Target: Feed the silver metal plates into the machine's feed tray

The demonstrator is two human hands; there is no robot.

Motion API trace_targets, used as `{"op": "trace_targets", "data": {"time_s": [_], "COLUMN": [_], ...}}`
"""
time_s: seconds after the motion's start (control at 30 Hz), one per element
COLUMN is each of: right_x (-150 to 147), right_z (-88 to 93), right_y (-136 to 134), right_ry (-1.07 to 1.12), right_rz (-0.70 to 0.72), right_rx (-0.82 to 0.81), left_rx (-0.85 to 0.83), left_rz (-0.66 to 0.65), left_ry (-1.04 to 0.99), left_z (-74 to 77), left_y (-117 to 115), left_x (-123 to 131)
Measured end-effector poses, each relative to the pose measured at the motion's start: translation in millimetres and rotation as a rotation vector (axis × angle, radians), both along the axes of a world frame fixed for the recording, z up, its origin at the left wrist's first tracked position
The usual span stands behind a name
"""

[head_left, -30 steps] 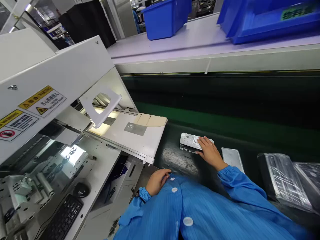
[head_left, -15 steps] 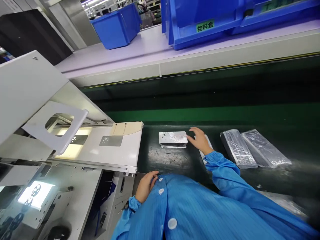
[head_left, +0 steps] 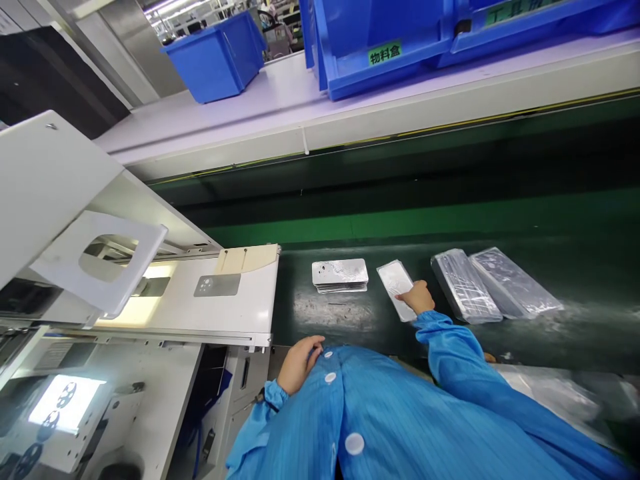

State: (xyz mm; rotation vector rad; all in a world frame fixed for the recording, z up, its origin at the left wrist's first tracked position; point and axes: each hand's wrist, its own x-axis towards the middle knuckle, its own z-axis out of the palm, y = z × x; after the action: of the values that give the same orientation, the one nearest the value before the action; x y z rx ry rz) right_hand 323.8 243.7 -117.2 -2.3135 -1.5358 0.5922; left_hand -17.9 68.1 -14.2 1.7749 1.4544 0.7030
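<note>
And the right hand [head_left: 419, 297] grips a thin plate [head_left: 393, 275] on the scuffed dark worktop [head_left: 345, 319], left hand [head_left: 298, 364] loose, blue bins [head_left: 213, 61] beyond, perhaps a workshop [head_left: 280, 30] behind

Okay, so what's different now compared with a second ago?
The right hand has let go of the stack and moved right, and now touches the near right part of the plate; whether it grips it, I can't tell. The camera view has swung too. The left hand stays by the jacket.
</note>
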Motion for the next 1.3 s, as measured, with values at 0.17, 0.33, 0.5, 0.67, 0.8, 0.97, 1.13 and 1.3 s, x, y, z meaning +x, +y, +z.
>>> {"op": "trace_targets", "data": {"time_s": [0.17, 0.33, 0.5, 0.67, 0.8, 0.97, 1.13, 1.3], "right_x": [-0.3, -61.6, -126.3, -141.9, -155.4, -169.3, -171.7, -171.2], "right_z": [28.6, 57.6, 92.5, 128.5, 131.0, 114.7, 110.4, 117.1], "right_y": [-26.3, -57.2, -63.8, -45.0, -37.3, -36.6, -37.2, -42.6], "right_ry": [0.297, 0.884, 0.638, 0.245, 0.09, 0.074, -0.031, -0.063], "right_rz": [0.093, 0.426, 0.746, 1.134, 1.421, 1.456, 1.519, 1.533], "right_rx": [0.017, 0.014, 0.217, 0.456, 0.504, 0.812, 0.994, 1.099], "left_rx": [-0.013, -0.041, -0.044, -0.03, -0.043, -0.052, -0.042, -0.022], "left_rz": [0.029, 0.08, 0.209, 0.251, 0.288, 0.368, 0.414, 0.394], "left_ry": [-0.022, -0.202, -0.276, -0.276, -0.294, -0.345, -0.411, -0.478], "left_z": [-2.1, -2.4, -15.0, -30.3, -43.0, -56.9, -61.6, -59.8], "left_y": [15.2, 50.7, 76.1, 71.6, 67.2, 64.6, 62.7, 60.9], "left_x": [9.6, 39.0, 39.4, 23.9, 22.0, 19.5, 17.1, 17.5]}}
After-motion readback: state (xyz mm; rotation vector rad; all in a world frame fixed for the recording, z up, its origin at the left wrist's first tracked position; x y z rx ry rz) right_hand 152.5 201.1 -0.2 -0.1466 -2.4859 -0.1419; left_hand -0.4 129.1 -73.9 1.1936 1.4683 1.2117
